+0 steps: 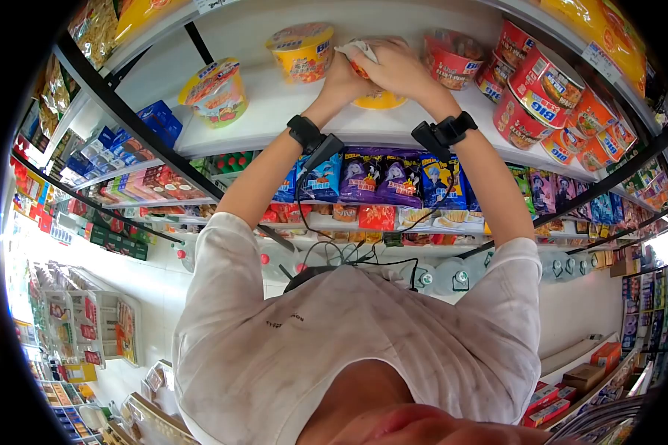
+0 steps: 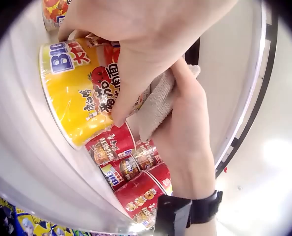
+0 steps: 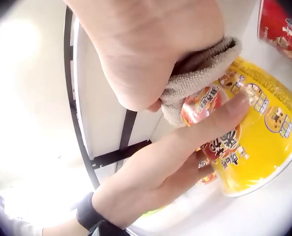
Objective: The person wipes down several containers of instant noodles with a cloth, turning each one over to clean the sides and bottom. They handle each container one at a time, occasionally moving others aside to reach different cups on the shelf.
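Note:
A yellow noodle tub sits tilted in the left wrist view, its rim toward the shelf board. My left hand grips it, the thumb and fingers spread round its side, as the right wrist view also shows of the left hand. My right hand holds a crumpled grey cloth against the tub's end; in the right wrist view the cloth lies bunched under the curled fingers of the right hand. The hands are close together over the tub.
Two more tubs, a yellow one and a pale green and yellow one, stand to the left on the white shelf. Red tubs and a stack of red and orange tubs stand right. Snack bags fill the shelf below.

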Available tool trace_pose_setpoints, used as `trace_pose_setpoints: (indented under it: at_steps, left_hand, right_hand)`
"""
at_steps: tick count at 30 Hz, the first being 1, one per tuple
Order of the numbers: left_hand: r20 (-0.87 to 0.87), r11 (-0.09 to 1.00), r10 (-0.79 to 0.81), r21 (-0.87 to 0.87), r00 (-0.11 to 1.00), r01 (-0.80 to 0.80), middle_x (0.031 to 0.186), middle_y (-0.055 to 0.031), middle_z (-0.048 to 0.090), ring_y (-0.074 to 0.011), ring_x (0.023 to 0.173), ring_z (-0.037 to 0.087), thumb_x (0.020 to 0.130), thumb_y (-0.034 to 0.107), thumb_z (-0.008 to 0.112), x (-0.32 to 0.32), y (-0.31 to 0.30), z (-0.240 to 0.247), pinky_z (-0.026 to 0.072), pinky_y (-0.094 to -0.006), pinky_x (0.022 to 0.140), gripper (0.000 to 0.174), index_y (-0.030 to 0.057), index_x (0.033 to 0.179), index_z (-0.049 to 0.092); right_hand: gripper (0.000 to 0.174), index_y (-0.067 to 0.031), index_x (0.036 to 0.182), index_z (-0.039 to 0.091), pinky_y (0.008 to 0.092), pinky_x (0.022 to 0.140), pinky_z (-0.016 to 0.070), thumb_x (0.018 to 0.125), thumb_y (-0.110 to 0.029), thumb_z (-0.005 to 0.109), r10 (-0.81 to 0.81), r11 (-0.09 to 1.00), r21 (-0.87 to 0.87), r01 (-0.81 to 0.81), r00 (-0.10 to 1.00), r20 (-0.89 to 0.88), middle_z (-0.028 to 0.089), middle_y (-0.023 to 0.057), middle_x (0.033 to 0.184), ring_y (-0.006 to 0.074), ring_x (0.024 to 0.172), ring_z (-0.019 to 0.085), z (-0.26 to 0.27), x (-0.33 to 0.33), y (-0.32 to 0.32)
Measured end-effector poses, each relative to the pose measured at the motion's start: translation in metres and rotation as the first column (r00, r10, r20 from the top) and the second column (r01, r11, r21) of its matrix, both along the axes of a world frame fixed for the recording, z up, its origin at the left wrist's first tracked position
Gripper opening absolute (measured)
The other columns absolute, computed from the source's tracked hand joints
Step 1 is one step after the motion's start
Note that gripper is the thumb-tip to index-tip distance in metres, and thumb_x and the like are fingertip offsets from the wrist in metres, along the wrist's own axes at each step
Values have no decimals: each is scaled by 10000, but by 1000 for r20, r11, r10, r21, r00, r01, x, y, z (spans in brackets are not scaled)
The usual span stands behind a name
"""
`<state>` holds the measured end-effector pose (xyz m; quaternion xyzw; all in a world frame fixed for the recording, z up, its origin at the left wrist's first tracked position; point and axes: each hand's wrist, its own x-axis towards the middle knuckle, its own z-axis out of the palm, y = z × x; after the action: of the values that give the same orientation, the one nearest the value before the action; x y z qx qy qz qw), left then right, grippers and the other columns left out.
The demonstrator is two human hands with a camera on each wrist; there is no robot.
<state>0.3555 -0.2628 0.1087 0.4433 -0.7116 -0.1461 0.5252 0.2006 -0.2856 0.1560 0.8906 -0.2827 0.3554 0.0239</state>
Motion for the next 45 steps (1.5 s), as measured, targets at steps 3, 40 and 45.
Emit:
trace_pose_setpoints:
  at_steps: [3,40,45]
  left_hand:
    - [56,990,49,126,997,-56,1142,-161,615,-273,1056,626,549,219,933,-1,6,6,515,-379,888,828,-17,1215,501]
    - [-605,919,-70,271,793,287,1424,-176,465,-267,1335,458,681,267,897,72,340,-103,388,-397,1105,1022,-15,1481,328]
    - [-188,995,67,88,980,-51,1381,-200,484,-297,1309,478,545,374,941,30,372,-66,396,-422,1077,1200,-33,1464,286]
  right_hand:
    - [624,-3,1195,647,418,973,457,991,-546,416,45,981,191,-46,999,6,668,255,1102,364,1090,612,9,-4,24]
    - [656,-7,1453,406,305,1084,356,1066,-519,274,-367,533,664,-525,564,740,517,108,1394,187,1293,466,-140,27,319]
    - [613,6,1450,399,308,1088,353,1083,-463,251,-330,653,631,-420,592,735,505,125,1410,197,1302,466,-105,26,364]
